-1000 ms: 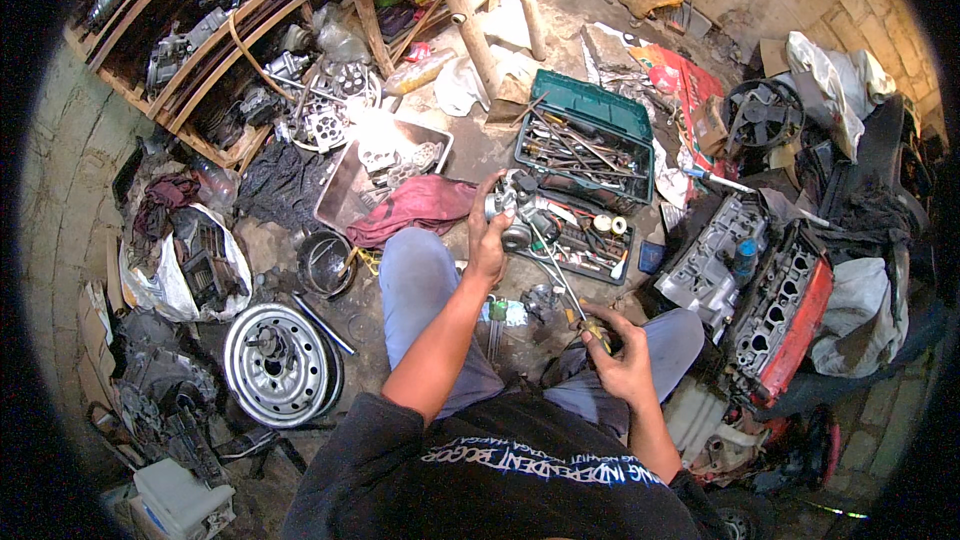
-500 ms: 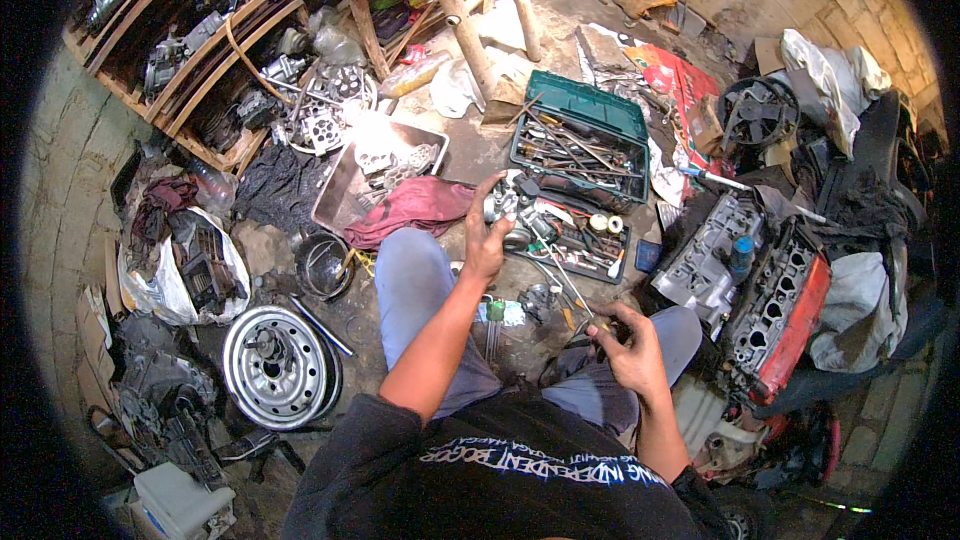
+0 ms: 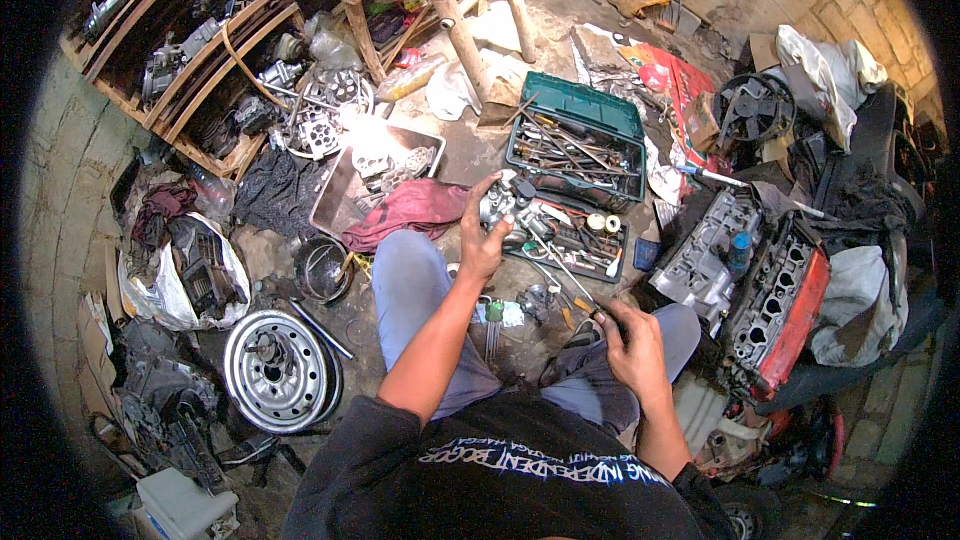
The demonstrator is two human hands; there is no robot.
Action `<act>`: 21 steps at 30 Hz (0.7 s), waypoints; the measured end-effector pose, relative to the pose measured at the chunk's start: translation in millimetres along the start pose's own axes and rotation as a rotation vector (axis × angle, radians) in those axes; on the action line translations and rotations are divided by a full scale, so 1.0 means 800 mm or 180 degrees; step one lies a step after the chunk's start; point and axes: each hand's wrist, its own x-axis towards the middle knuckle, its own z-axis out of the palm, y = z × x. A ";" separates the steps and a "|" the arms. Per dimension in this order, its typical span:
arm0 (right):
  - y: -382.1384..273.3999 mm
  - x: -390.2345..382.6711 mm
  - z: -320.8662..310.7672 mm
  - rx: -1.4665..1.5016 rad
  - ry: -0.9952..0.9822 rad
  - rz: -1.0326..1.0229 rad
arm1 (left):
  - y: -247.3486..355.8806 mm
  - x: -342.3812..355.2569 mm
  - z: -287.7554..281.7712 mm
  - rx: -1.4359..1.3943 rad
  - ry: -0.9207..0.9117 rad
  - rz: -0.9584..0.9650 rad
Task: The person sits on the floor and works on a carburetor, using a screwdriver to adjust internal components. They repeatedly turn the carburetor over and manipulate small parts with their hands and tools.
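Note:
My left hand (image 3: 482, 248) is raised between my knees, its fingers and thumb wrapped round a small silver engine part (image 3: 497, 206) that looks like a carburetor with a dark fitting. Lower right, my right hand (image 3: 636, 348) pinches the handle end of a long thin screwdriver (image 3: 562, 270). The screwdriver's shaft slants up toward the silver part; whether its tip touches a screw is too small to tell. On the floor beneath lie a green-topped set of thin tools (image 3: 493, 312) and a small grey metal part (image 3: 538, 298).
Ahead stands a green toolbox (image 3: 590, 105) full of tools, its black tool tray (image 3: 618, 265) nearer me. A metal bin (image 3: 330, 190) with parts and a red cloth (image 3: 405, 212) are left of it. A steel wheel (image 3: 280, 370) lies left; cylinder heads (image 3: 775, 310) lie right.
My right hand has shifted slightly, its fingers turned a little at the screwdriver's handle. My left hand keeps its hold on the silver part, nearly still.

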 end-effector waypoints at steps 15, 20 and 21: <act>0.015 0.003 0.018 -0.0066 -0.0004 0.0038 | -0.006 -0.001 0.003 -0.0028 0.0131 0.0140; 0.014 0.002 0.018 -0.0544 0.0275 -0.0079 | -0.012 -0.001 0.002 0.0020 0.0164 0.0204; 0.017 0.003 0.020 -0.0524 0.0349 -0.0101 | -0.011 -0.001 0.002 0.0070 0.0138 0.0222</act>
